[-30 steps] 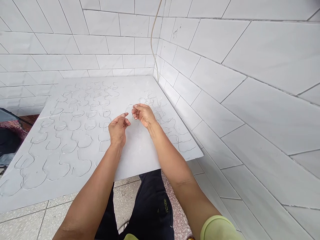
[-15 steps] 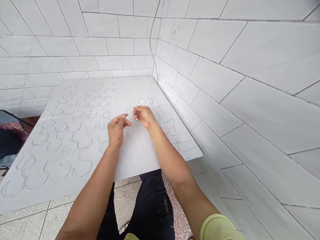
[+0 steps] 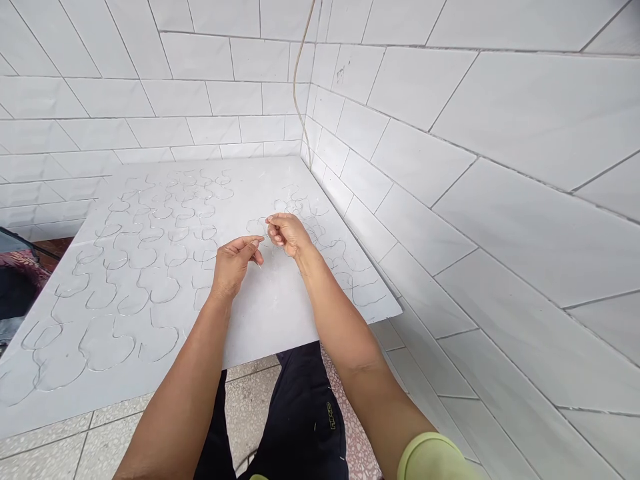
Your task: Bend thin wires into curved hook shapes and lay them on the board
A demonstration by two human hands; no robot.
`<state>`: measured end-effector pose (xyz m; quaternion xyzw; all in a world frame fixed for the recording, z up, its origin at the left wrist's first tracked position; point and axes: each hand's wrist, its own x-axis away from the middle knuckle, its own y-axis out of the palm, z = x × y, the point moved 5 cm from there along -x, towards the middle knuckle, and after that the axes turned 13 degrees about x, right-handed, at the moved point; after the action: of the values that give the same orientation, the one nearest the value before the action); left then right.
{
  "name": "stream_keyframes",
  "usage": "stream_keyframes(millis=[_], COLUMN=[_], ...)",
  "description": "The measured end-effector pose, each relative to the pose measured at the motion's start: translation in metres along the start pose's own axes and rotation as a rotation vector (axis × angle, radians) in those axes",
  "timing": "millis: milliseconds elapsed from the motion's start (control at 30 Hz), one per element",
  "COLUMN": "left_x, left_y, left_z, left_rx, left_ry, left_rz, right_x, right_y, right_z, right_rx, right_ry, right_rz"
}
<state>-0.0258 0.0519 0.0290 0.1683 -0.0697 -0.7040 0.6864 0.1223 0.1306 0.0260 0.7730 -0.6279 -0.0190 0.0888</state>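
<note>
Trousers [image 3: 310, 427] black, yellow lettering [image 3: 329, 415] blurred; right hand [image 3: 289, 235] pinches thin wire [image 3: 261, 264]; left hand [image 3: 233, 268] narrow, hold unclear.

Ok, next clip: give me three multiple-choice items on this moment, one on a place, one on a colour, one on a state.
1. Where do the wire shapes lie? A on the white board; B on the floor; C on the wall.
2. What colour is the sleeve on the right arm? A black; B red; C pale green.
3. How do the right hand's fingers stand? A spread flat on the board; B curled, held above the board; C around the cable.

A: they cover its top.
C: the band shows pale green.
B: they curl together, raised.
</note>
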Motion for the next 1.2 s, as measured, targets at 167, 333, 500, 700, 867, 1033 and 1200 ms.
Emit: stream_keyframes(millis=[167,333,500,700,867,1033,1200], left_x=[0.002,0.001,-0.002,-0.003,-0.001,-0.001,-0.001], left_y=[0.004,0.002,-0.004,-0.006,-0.005,-0.006,-0.007], left_z=[0.0,-0.003,-0.002,-0.005,-0.01,-0.011,-0.011], left_rx=[-0.064,-0.045,-0.009,-0.04,-0.033,-0.034,-0.04], left_ry=[-0.037,-0.073,-0.051,-0.093,-0.177,-0.212,-0.21], left_rz=[-0.105,-0.108,0.011,0.024,0.001,0.0,0.021], right_x=[0.004,0.006,0.005,0.008,0.013,0.018,0.021], right_y=[0.004,0.008,0.006,0.01,0.014,0.015,0.013], right_z=[-0.003,-0.003,-0.004,-0.007,-0.008,-0.011,-0.015], right_rx=[0.096,0.134,0.136,0.209,0.344,0.448,0.485], right_ry=[-0.021,-0.041,-0.077,-0.118,-0.096,-0.077,-0.097], right_rz=[-0.058,-0.076,-0.074,-0.17,-0.185,-0.195,-0.163])
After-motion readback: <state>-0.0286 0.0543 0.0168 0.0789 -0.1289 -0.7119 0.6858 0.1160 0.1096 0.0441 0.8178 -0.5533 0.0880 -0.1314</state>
